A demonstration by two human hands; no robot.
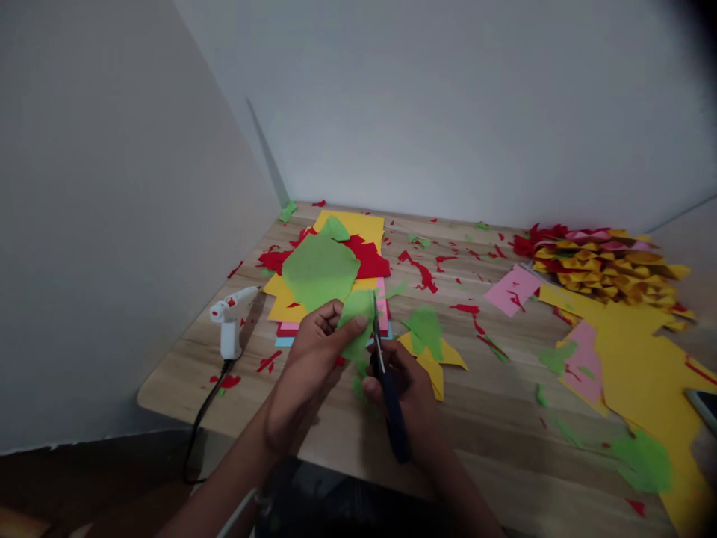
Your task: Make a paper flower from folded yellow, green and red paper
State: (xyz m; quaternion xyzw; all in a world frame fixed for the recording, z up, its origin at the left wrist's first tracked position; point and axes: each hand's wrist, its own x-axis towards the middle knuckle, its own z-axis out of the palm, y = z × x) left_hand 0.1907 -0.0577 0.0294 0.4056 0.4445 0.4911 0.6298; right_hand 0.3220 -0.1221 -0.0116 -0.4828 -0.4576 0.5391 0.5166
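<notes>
My left hand (314,344) pinches a small piece of green paper (354,329) between thumb and fingers near the table's front edge. In my right hand (411,381) is a pair of scissors (386,373) with dark blue handles, its blades pointing away from me along the right edge of that green piece. Just beyond my hands lies a larger green paper shape (319,270), on top of red, yellow, pink and blue sheets. Beside my right hand rest a green scrap (426,332) and yellow paper pieces (431,373).
A white glue gun (228,329) stands at the left edge, its black cord hanging off the table (476,418). Red scraps (420,270) litter the wood. At right are a yellow folded-paper pile (605,265), yellow sheets (644,373) and a phone-like object (703,407).
</notes>
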